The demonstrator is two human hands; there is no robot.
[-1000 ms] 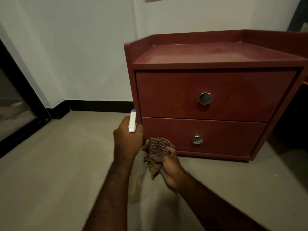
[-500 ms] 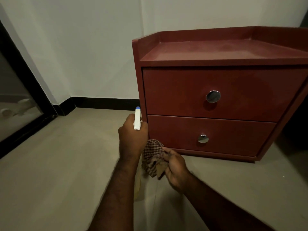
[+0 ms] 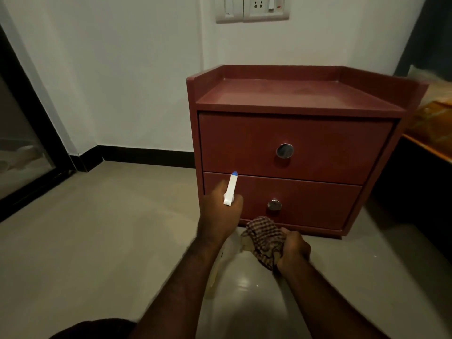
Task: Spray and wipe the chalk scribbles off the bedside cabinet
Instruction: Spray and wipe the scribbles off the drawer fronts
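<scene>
A dark red bedside cabinet (image 3: 293, 99) with two drawers and round metal knobs stands on the floor against the white wall. My left hand (image 3: 219, 214) grips a spray bottle (image 3: 230, 189) with a white head and blue nozzle tip, aimed at the lower drawer's left part; the bottle's body hangs hidden below my hand. My right hand (image 3: 292, 250) holds a bunched checked cloth (image 3: 265, 237) just in front of the cabinet's base. No chalk marks stand out in this dim light.
A black-framed glass door (image 3: 22, 148) runs along the left. A black skirting (image 3: 144, 156) lines the wall. A switch and socket plate (image 3: 253, 8) sits above the cabinet. A bed edge with orange bedding (image 3: 435, 128) is at the right. Beige floor spreads to the left.
The view has tilted up and pulled back, so the wall socket now shows. Both hands have shifted right relative to the cabinet, the nozzle now in front of the lower drawer.
</scene>
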